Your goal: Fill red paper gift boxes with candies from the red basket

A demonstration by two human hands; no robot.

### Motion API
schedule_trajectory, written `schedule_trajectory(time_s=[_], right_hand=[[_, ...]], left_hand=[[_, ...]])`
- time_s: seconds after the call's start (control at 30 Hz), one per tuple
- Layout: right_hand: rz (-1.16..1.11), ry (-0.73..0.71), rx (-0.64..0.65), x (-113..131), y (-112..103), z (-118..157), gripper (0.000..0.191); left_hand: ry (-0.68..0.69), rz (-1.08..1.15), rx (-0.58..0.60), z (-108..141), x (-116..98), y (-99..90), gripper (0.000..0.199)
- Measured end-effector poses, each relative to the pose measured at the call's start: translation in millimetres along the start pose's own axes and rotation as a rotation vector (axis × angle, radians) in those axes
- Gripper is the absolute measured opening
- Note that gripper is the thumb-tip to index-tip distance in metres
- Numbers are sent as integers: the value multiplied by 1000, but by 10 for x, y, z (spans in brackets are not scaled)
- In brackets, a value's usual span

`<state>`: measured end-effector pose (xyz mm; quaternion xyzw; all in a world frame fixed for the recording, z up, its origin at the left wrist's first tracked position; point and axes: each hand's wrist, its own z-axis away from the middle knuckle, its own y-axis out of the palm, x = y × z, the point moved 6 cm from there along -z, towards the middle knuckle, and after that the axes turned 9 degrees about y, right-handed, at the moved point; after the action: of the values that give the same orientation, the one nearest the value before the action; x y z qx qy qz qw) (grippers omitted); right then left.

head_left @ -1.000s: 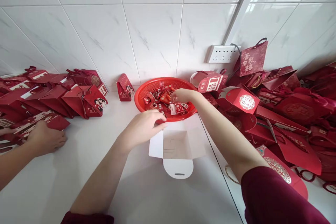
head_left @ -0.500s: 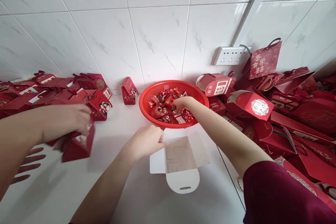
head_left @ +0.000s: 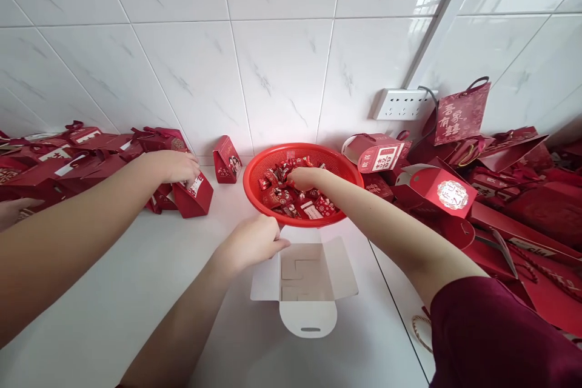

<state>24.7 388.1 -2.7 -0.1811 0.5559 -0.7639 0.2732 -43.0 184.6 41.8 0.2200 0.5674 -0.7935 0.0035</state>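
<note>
Reaching into glossy, crinkled sweets (head_left: 278,196)

Buries right hand (head_left: 304,177) among them, inside the round, perforated plastic basket (head_left: 325,156); cannot tell if pinching any. Curls left hand (head_left: 254,241), thumb out, at the smooth white box (head_left: 307,279), round-flapped and open just in front of the basket; cannot tell if pinching card.

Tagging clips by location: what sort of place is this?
Likely a work counter in a tiled indoor room; home or shop, I can't tell. Signs: tiled wall with socket strip, massed red gift boxes, red basket of wrapped packets.
</note>
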Motion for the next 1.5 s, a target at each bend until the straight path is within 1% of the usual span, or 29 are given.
schedule_trajectory(time_s=[0.13, 0.27, 0.37, 0.43, 0.5, 0.6, 0.7, 0.87, 0.9, 0.93, 0.97, 1.0, 1.03, 1.07, 1.13, 1.2, 1.27, 1.33, 1.4, 1.5], right_hand=[[84, 116, 22, -16, 23, -116, 36], [103, 205, 2, -6, 38, -171, 39], [56, 197, 24, 4, 13, -150, 39], [-12, 153, 52, 0, -37, -92, 36], [-100, 93, 52, -11, -121, 12, 33], [-230, 5, -5, -26, -262, 253, 26], [-337, -29, -116, -48, -336, 567, 17], [-518, 13, -426, -182, -316, 1239, 31], [-583, -8, -477, -206, -302, 1396, 32], [-676, -58, -510, -217, -290, 1555, 33], [-788, -138, -515, -211, -279, 1710, 33], [-905, -237, -487, -186, -270, 1857, 34], [-1005, -338, -424, -141, -260, 1991, 35], [-1065, -423, -333, -77, -247, 2106, 35], [-1033, -505, -138, 81, -198, 2271, 35], [-915, -504, -3, 234, -131, 2339, 33], [-793, -453, 65, 359, -46, 2309, 31], [-691, -393, 90, 459, 46, 2216, 29], [-606, -335, 85, 531, 129, 2103, 25], [-537, -324, 140, 646, 238, 1992, 27]], left_hand=[[30, -28, -16, -13, 22, 16, 43], [40, -33, -29, -1, 48, 36, 41], [36, -18, -18, 24, 60, 36, 38], [26, -5, -11, 46, 62, 18, 38], [12, 0, -13, 64, 55, -9, 40], [4, 4, -25, 67, 35, -38, 41], [13, 21, -30, 43, 29, -32, 40], [67, 22, -37, 51, 25, -65, 32], [64, 25, -35, 68, 25, -83, 28], [52, 29, -30, 88, 27, -100, 24], [33, 36, -16, 108, 31, -112, 21], [10, 41, 1, 126, 36, -119, 20], [-6, 46, 19, 139, 37, -121, 20], [-11, 49, 36, 146, 33, -120, 19], [6, 56, 45, 144, 15, -117, 17], [42, 69, 42, 128, -8, -108, 18], [64, 80, 67, 112, -21, -75, 20], [71, 79, 108, 103, -26, -34, 22], [58, 64, 122, 101, -21, -17, 23], [40, 68, 112, 107, -18, -26, 23]])
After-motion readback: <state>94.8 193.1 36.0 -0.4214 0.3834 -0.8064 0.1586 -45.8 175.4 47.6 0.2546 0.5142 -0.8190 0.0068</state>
